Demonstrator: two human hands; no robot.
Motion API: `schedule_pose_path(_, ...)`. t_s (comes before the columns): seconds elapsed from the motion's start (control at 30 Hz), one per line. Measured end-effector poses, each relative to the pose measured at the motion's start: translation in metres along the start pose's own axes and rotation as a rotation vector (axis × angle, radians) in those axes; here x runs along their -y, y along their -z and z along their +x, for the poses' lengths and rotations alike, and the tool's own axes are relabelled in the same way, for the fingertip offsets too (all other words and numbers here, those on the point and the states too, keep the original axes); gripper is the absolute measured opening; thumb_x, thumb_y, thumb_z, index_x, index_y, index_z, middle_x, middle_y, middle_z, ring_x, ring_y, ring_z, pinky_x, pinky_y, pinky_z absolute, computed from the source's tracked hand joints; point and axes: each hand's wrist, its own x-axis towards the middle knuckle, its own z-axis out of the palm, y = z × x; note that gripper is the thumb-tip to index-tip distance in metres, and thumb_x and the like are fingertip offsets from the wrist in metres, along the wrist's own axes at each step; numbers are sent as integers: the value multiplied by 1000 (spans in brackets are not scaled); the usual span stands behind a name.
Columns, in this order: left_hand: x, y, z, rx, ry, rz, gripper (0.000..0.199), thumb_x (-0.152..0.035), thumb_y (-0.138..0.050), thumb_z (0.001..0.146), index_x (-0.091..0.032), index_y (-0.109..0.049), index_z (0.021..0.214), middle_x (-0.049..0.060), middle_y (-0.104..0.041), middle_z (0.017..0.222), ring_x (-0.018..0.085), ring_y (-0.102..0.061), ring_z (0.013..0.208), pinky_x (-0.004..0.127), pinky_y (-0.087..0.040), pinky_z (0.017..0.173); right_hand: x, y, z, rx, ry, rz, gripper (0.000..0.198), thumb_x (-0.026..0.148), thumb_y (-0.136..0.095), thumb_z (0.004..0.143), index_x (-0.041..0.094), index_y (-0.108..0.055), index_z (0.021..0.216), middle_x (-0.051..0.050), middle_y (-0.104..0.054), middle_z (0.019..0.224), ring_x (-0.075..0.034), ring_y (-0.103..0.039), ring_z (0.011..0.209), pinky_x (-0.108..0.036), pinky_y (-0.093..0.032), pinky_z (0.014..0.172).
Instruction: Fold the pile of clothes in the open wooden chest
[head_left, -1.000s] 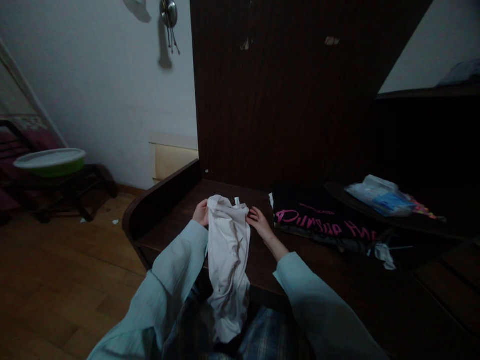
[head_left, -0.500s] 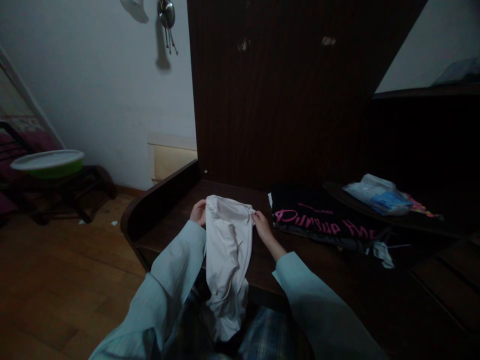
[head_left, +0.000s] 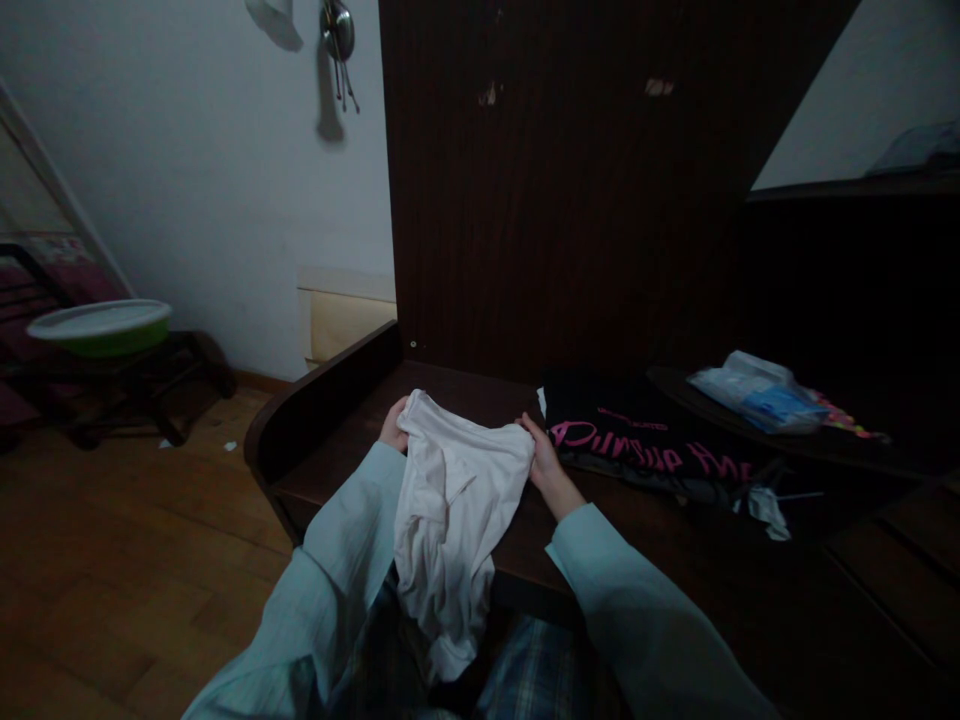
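A pale, crumpled garment (head_left: 457, 490), whose exact kind I cannot make out, is stretched between my hands. Its upper edge is pulled wide, and the lower part hangs over the desk's front edge towards my lap. At its upper left corner my left hand (head_left: 394, 424) grips the cloth. My right hand (head_left: 546, 460) is closed on the upper right side, with the fingertips partly behind the fabric. Just right of that hand lies a black cloth with pink lettering (head_left: 645, 435).
The dark wooden desk (head_left: 337, 440) has a raised left side and a tall back panel (head_left: 555, 220). Plastic packets (head_left: 757, 390) lie on the right. A green basin with a white rim (head_left: 105, 330) rests on a dark chair (head_left: 150, 385) at the left.
My right hand has moved a little to the right, spreading the garment's upper edge wider. My left hand has stayed nearly in place, shifting slightly left.
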Motion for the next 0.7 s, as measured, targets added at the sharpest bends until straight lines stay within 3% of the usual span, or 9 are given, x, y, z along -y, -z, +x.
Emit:
schedule_pose_path(0.23, -6, -5, -4, -43, -163, -31, 33, -16, -45, 70, -11, -58, 99, 4, -66, 77, 15, -62, 72, 26, -48, 71, -7, 3, 5, -61, 91, -15, 33, 50, -60, 61, 20, -59, 75, -4, -66, 79, -21, -60, 82, -33, -47, 71)
schedule_pose_path(0.37, -2, -6, -3, -127, -150, 31, 38, -15, -52, 69, -15, -54, 107, 2, -64, 76, 13, -61, 65, 23, -49, 64, -9, 2, 4, -35, 138, -47, 34, 46, -62, 59, 21, -59, 81, -5, -65, 90, -22, -58, 90, -34, -45, 79)
schedule_pose_path(0.47, 2, -6, -3, -136, -138, 170, 54, -6, -55, 64, -20, -48, 115, 0, -62, 75, 10, -58, 55, 20, -47, 54, -10, -1, 3, 12, 131, -86, 41, 40, -65, 55, 20, -57, 90, -6, -63, 95, -21, -57, 90, -35, -43, 82)
schedule_pose_path(0.6, 4, -4, -1, -99, -153, 240, 66, 3, -46, 55, -21, -46, 117, 0, -61, 81, 8, -56, 54, 18, -46, 52, -14, -3, 2, -94, 197, -344, 48, 39, -66, 52, 17, -52, 93, -8, -60, 92, -20, -56, 87, -36, -43, 81)
schedule_pose_path(0.7, 3, -1, 1, -89, -173, 202, 69, 4, -41, 51, -20, -47, 116, 1, -61, 86, 10, -58, 61, 20, -48, 57, -14, -2, -1, -204, 335, -654, 41, 43, -58, 61, 16, -52, 92, -9, -57, 89, -21, -54, 85, -36, -41, 79)
